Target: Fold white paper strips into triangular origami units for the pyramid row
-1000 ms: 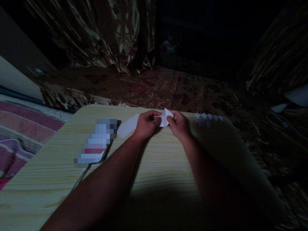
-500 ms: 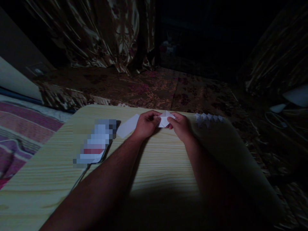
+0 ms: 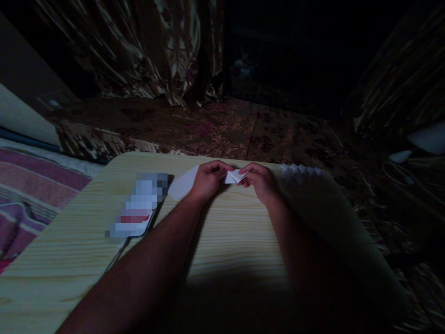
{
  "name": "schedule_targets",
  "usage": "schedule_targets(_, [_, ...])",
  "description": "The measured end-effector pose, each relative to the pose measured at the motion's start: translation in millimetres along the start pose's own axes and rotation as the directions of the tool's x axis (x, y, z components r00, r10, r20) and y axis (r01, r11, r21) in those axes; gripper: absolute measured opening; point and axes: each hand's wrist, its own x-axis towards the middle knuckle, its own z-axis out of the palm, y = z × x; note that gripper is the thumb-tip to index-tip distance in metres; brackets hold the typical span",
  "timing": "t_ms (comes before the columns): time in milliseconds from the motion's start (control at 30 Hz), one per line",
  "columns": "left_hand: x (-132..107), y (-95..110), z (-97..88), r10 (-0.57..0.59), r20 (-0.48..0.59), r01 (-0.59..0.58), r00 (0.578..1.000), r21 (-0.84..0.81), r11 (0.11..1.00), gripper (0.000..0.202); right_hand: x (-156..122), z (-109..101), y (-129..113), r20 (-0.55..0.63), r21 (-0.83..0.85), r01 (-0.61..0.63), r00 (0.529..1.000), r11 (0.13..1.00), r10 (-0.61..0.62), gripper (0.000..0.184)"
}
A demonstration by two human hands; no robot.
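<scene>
A: Who holds what here?

B: A person's left hand (image 3: 209, 180) pinches the left end of a small folded white paper (image 3: 233, 176). The right hand (image 3: 262, 182) grips the other end, some of its fingers curled below, so the piece sits between the two. Both hands are over the far part of a pale wood-grain table (image 3: 229, 232).

A: Is the folded piece resting on the wood?

B: That cannot be told from this angle. A slanting edge shows across its surface, between the two sets of fingertips.

A: And beside the left hand?

B: Plain white paper (image 3: 182, 183) lies just to its left, partly hidden behind the hand (whether one sheet or several, the dim light does not tell). Farther left and nearer the wearer is a flat device (image 3: 139, 204), its face blurred into blocks, with a cord (image 3: 121, 247) running from its near end toward the left forearm (image 3: 156, 250). Striped bedding (image 3: 24, 185) spreads well apart from the hand, beyond the table's left edge.

A: And on the right hand's side?

B: Small folded paper shapes (image 3: 303, 170) sit clustered just right of that hand, near the table's far edge. Well beyond both hands, a patterned cloth (image 3: 208, 123) spreads and a shiny curtain (image 3: 181, 51) hangs in folds.
</scene>
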Motion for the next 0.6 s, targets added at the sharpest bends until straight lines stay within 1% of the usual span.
schedule_targets(100, [-1.5, 2.1, 1.6, 0.002, 0.013, -0.002, 1.0, -0.009, 1.0, 0.016, -1.3, 0.1, -1.5, 0.004, -0.013, -0.009, 1.0, 1.0, 0.009, 0.015])
schedule_targets(200, [-2.8, 2.9, 3.7, 0.023, 0.031, -0.023, 0.999, -0.002, 1.0, 0.02, -3.4, 1.1, -4.4, 0.015, -0.024, 0.004, 1.0, 1.0, -0.004, 0.013])
schedule_targets(267, [-2.9, 2.2, 4.7, 0.03, 0.039, -0.03, 0.999, -0.002, 1.0, 0.023, -4.5, 2.5, -6.4, 0.005, -0.061, 0.012, 1.0, 0.998, -0.012, 0.013])
schedule_targets(433, [-1.6, -1.7, 4.5, 0.018, 0.043, -0.016, 0.999, -0.054, 0.998, 0.029, -4.5, 6.5, -6.7, -0.022, -0.17, 0.028, 0.999, 0.985, -0.032, 0.017])
schedule_targets(600, [-1.4, -3.1, 3.6, 0.003, 0.05, 0.001, 0.999, -0.078, 0.997, 0.033, -3.2, 7.7, -3.9, -0.05, -0.17, 0.029, 0.998, 0.985, -0.038, 0.023])
